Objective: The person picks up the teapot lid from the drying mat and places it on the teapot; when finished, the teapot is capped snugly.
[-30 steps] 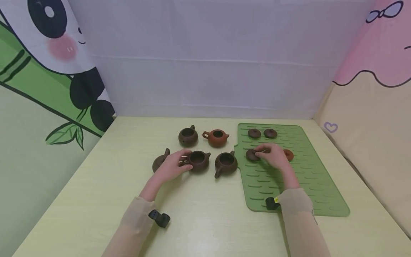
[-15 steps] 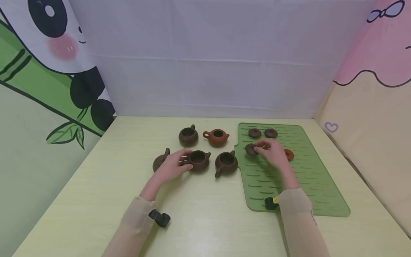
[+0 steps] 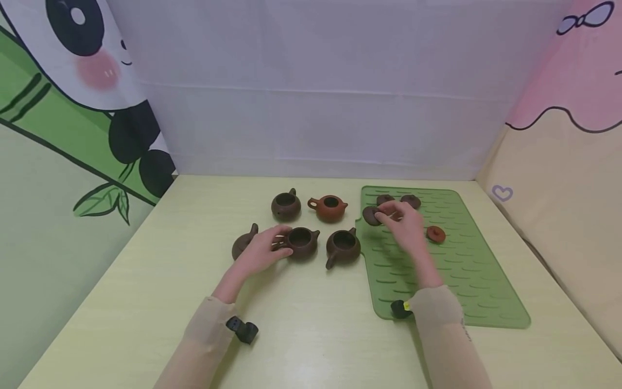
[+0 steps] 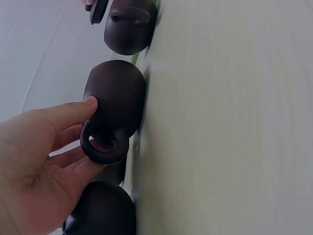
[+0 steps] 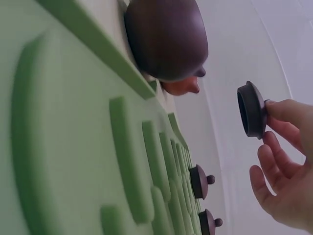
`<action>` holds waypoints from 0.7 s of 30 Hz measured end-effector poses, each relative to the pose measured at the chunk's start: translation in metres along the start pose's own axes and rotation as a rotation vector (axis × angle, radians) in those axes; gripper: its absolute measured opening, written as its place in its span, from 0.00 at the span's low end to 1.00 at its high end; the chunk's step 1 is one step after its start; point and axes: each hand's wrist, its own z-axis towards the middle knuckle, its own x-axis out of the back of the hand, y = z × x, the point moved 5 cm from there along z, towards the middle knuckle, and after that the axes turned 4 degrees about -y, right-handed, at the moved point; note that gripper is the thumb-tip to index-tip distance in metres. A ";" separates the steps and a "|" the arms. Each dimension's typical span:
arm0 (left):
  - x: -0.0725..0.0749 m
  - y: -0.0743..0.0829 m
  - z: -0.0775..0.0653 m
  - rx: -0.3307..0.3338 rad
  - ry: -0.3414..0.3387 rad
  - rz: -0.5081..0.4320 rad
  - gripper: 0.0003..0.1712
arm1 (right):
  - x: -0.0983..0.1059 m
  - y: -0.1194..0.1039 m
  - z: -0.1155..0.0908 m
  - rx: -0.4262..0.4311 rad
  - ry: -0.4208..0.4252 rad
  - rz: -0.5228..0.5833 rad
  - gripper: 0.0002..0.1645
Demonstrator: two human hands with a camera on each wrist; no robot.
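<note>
My right hand [image 3: 407,226] pinches a dark brown teapot lid [image 3: 371,216] by its knob, above the left edge of the green mat. In the right wrist view the lid [image 5: 250,110] is tilted on its side, its hollow underside facing away from the palm. My left hand [image 3: 259,251] holds a lidless dark brown teapot [image 3: 302,244] at its handle end. The left wrist view has the thumb on the pot's body [image 4: 117,93], with the other fingers passing behind the looped handle. The teapot stands on the table, spout to the right.
Another open teapot [image 3: 343,247] stands right of the held one; one more [image 3: 240,246] is partly behind my left hand. Farther back are a dark teapot [image 3: 285,207] and a reddish one [image 3: 329,209]. The green mat [image 3: 437,286] bears two dark lids [image 3: 411,202] and a reddish lid [image 3: 435,234].
My right hand has lifted the dark lid off the mat and carried it up and to the left, uncovering the reddish lid. The left hand has stayed at its teapot.
</note>
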 end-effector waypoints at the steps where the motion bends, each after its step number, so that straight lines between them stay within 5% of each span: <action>1: 0.000 0.000 0.000 0.002 0.001 0.001 0.28 | -0.001 -0.002 0.000 -0.001 0.009 0.017 0.15; 21: 0.000 0.000 -0.002 -0.010 0.009 0.002 0.28 | -0.044 -0.034 0.000 -0.059 0.138 0.290 0.13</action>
